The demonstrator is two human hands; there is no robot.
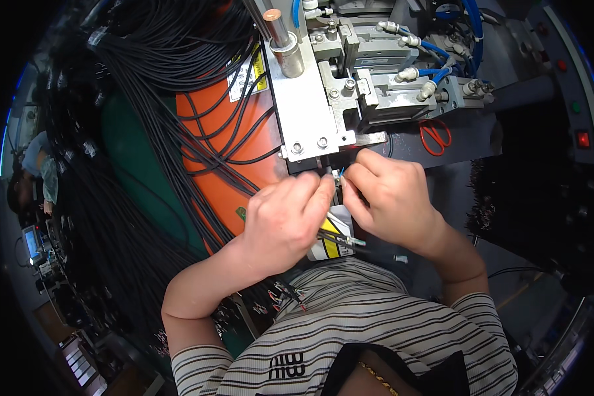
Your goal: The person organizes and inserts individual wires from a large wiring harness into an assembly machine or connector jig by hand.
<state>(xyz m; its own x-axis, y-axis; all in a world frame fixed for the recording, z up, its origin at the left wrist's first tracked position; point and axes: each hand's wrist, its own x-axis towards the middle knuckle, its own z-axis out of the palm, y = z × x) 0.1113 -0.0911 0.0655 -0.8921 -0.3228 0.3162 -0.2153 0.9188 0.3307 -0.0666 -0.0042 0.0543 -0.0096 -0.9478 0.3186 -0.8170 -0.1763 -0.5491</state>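
My left hand [287,214] is closed, thumb and forefinger pinched together just below the front end of a metal fixture [303,105]. Beneath its palm, black cables [333,236] stick out with pale stripped or terminated ends. Facing it from the right, my right hand [389,198] is pinched on a thin blue wire [341,173]. Between the two sets of fingertips sits a small whitish connector-like piece [336,177], mostly hidden. Exactly what the left fingertips grip is covered by the hand.
Bundled black cables [171,53] spread over an orange panel [244,171] and green surface [135,158]. Pneumatic cylinders [396,99] with blue hoses stand at the back. A red loop-handled tool [434,137] lies right, near a control panel [577,105]. Another person [36,162] is at far left.
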